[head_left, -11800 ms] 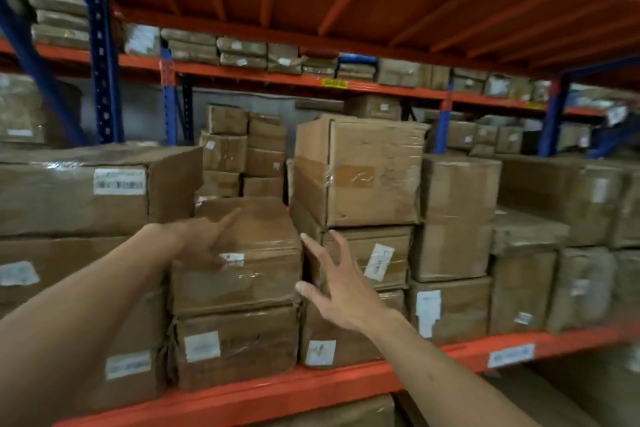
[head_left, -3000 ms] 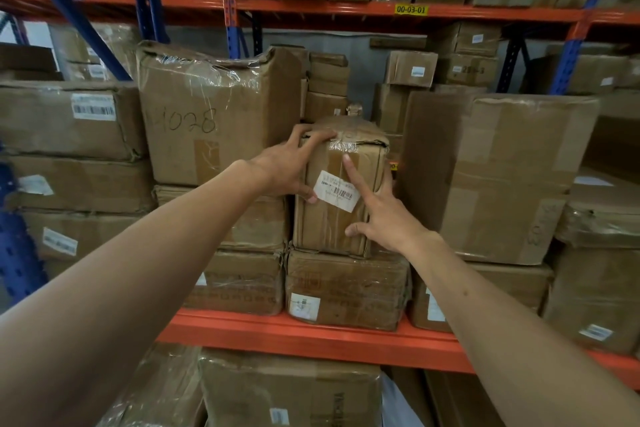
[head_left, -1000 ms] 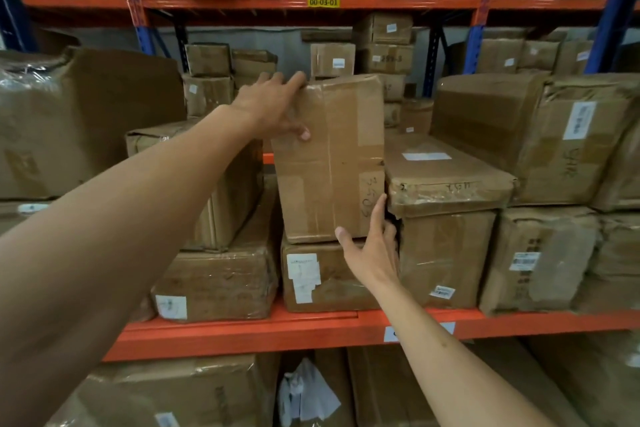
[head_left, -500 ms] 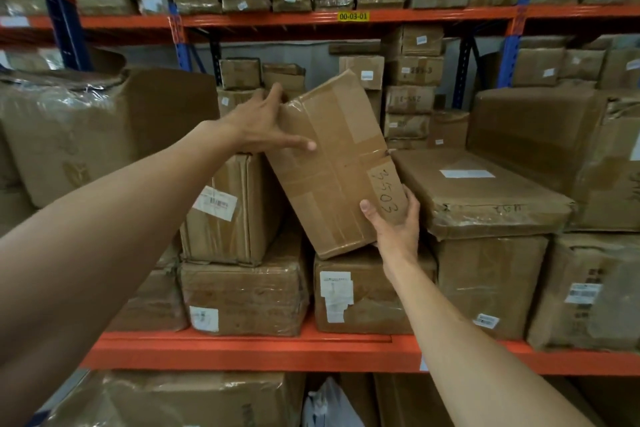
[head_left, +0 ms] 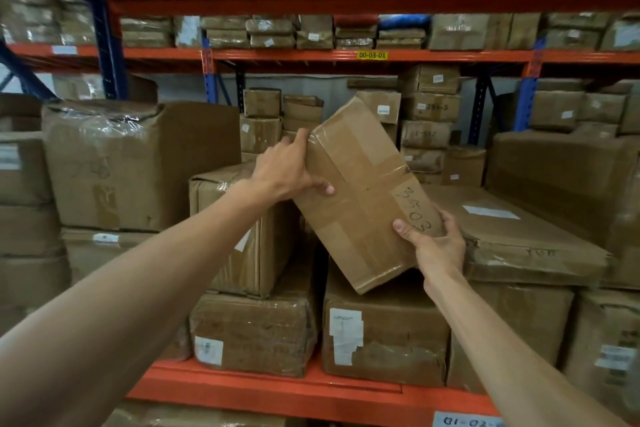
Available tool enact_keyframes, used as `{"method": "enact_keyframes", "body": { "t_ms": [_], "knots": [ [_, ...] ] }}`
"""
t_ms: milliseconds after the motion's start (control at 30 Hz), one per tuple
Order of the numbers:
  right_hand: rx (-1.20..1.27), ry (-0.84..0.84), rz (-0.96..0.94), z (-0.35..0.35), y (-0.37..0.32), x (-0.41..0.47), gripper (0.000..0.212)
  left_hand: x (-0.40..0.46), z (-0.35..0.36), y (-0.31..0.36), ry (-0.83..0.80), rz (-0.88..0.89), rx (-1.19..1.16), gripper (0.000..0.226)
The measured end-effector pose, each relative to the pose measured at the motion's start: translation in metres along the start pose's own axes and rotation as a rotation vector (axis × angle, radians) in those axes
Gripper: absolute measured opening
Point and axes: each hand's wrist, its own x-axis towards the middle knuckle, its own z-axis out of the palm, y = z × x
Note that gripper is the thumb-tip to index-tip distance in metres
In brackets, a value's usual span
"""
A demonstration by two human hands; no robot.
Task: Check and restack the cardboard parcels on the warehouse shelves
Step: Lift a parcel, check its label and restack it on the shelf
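Observation:
A taped cardboard parcel (head_left: 360, 191) with "3503" handwritten on it hangs tilted, its top leaning left, above a lower parcel (head_left: 384, 333) on the orange shelf (head_left: 277, 388). My left hand (head_left: 287, 168) grips its upper left edge, thumb across the front face. My right hand (head_left: 434, 246) holds its lower right corner from below. The parcel's bottom corner touches or hovers just over the lower parcel; I cannot tell which.
A plastic-wrapped parcel (head_left: 242, 225) stands to the left on another parcel (head_left: 252, 333). A wide flat parcel (head_left: 512, 232) lies to the right. A big box (head_left: 138, 166) fills the left. Stacked parcels crowd the far rack (head_left: 429, 121), and an orange beam runs overhead.
The parcel has tipped from upright to a leftward tilt, and its lower end has swung right. Both hands keep hold of it. My view has moved closer and lifted a little.

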Motion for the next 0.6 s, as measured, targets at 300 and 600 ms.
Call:
{"method": "enact_keyframes", "body": {
  "t_ms": [300,600],
  "knots": [
    [0.005,-0.057,-0.063,0.009,-0.042,0.026,0.051,0.031,-0.028,-0.001,-0.029,0.090,0.008,0.127],
    [-0.003,-0.033,-0.088,-0.005,-0.020,0.009,0.048,0.025,-0.032,0.016,-0.232,0.248,0.531,0.100]
  ]
}}
